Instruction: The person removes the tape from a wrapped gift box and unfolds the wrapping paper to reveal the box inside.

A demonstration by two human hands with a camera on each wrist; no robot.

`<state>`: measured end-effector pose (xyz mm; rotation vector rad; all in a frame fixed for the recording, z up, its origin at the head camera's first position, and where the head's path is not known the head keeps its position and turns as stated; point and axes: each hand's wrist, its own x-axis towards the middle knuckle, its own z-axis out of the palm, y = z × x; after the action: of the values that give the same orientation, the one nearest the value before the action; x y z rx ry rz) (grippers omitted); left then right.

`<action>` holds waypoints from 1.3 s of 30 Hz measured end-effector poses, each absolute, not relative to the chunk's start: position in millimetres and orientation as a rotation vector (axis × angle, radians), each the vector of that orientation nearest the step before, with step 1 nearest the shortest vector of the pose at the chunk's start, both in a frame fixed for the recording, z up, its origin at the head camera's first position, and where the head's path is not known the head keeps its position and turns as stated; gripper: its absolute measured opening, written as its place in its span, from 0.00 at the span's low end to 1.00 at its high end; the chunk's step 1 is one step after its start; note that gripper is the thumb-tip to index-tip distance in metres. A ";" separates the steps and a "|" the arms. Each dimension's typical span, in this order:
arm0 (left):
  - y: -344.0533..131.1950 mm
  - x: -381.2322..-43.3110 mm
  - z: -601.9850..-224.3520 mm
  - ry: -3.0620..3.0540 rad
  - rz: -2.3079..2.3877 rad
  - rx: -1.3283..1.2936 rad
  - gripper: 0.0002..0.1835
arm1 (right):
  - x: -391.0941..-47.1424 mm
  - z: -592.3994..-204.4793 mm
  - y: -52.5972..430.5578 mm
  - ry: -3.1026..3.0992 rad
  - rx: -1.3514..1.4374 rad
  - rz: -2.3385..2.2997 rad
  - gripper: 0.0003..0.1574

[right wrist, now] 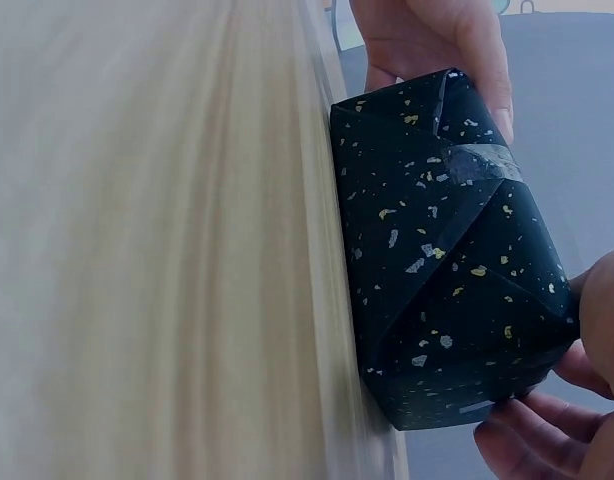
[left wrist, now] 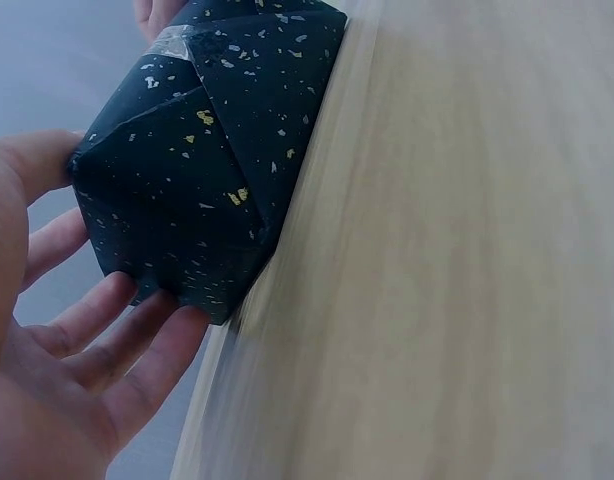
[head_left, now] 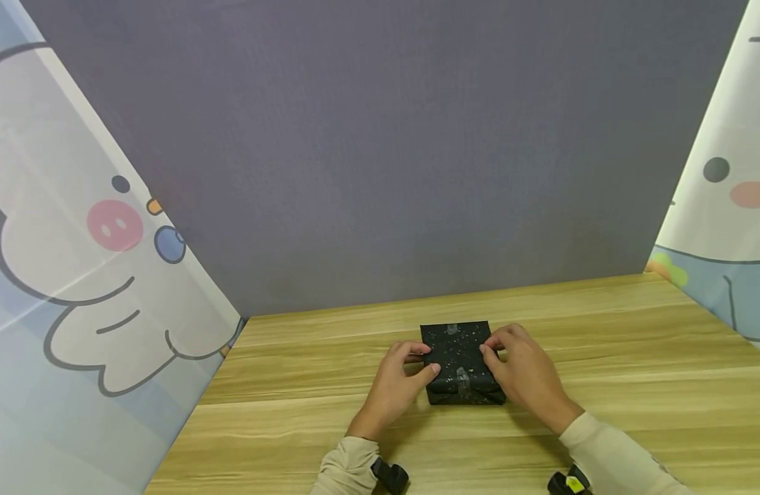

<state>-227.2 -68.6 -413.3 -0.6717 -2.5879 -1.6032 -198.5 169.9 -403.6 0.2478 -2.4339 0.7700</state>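
Note:
A small box wrapped in black paper with gold and silver flecks point(head_left: 459, 352) sits on the wooden table. Clear tape point(head_left: 463, 380) crosses its front top edge, and another strip point(head_left: 452, 329) lies near the back edge. At the box's left side, my left hand point(head_left: 392, 385) holds it, thumb and index finger on the top; the left wrist view shows the other fingers point(left wrist: 152, 370) against the end face. On the opposite side my right hand point(head_left: 528, 371) grips the right edge with thumb and fingers. Folded paper flaps show on the wrapped box point(right wrist: 437, 260) in the right wrist view.
The wood-grain table point(head_left: 281, 412) extends around the box on all sides. A grey panel point(head_left: 405, 158) rises behind it. Cartoon-printed sheets point(head_left: 58, 227) hang at left and right. Dark straps with devices point(head_left: 389, 476) sit on both wrists.

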 end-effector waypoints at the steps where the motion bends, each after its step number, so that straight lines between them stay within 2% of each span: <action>1: -68.6 -227.2 -413.3 -2.589 -1.601 -0.671 0.18 | -198.6 -403.9 170.0 -2.430 0.254 0.767 0.03; 7: -69.2 -227.2 -413.4 -2.585 -1.590 -0.675 0.18 | -199.7 -404.9 171.3 -2.420 0.286 0.760 0.07; 12: -69.6 -227.2 -413.4 -2.576 -1.610 -0.679 0.18 | -201.9 -406.0 173.6 -2.439 0.285 0.830 0.04; 17: -69.1 -227.7 -413.5 -2.566 -1.618 -0.693 0.18 | -202.2 -406.3 177.2 -2.485 0.276 0.882 0.17; 25: -69.4 -228.0 -413.8 -2.578 -1.611 -0.696 0.18 | -203.0 -404.9 178.3 -2.453 0.282 0.885 0.03; 39: -70.0 -227.8 -415.4 -2.570 -1.638 -0.704 0.18 | -197.5 -402.3 173.4 -2.441 0.316 0.726 0.04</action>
<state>-227.8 -70.0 -415.4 -0.7042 -2.5698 -1.6375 -197.5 173.4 -402.3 0.3161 -2.4407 0.7265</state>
